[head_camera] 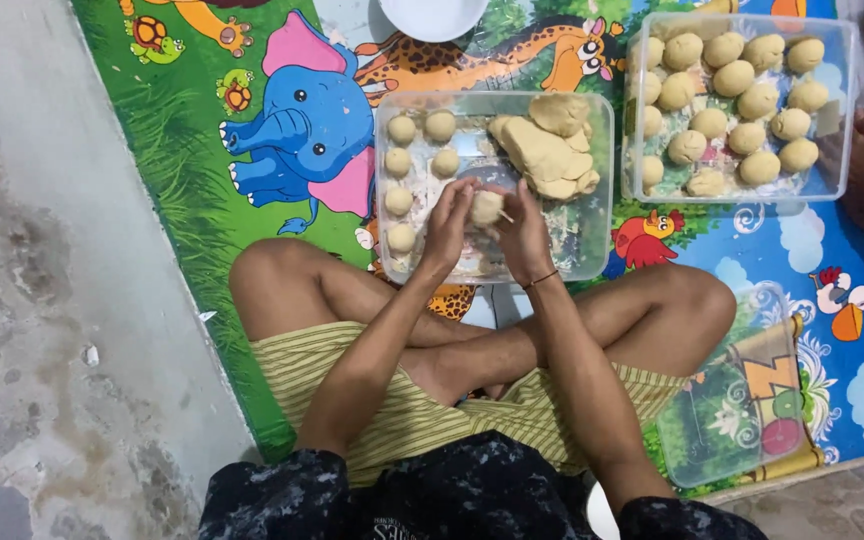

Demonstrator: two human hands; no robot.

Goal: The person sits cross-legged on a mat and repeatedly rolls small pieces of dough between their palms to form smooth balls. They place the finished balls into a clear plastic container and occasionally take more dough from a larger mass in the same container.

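While the person sits cross-legged on a colourful cartoon mat [202, 180], both hands meet over a clear plastic container [597, 180] that lies just in front of the knees. Between the palms is a small dough ball [486, 207], pale beige, smooth and nearly round, and a thin stick seems to come out of it at the lower right, though it is too small to be sure. The left hand [449, 222] cups the ball from its side with the fingers curved, so its grip is narrow and closed around the dough; the right hand [524, 232] presses from the other side in the same way, and a thin bracelet sits on its wrist. Inside the container, a row of finished balls [399, 160] lies along the left wall and the top, each one matte and floury, and in the upper right corner rests a big lump of raw dough [549, 148], soft, folded and irregular. A second clear container [837, 60], to the right and a little apart, is filled with many more round balls. A transparent lid [737, 400] lies flat on the mat beside the right knee. The floor [42, 300] at the left is rough grey concrete with stains.
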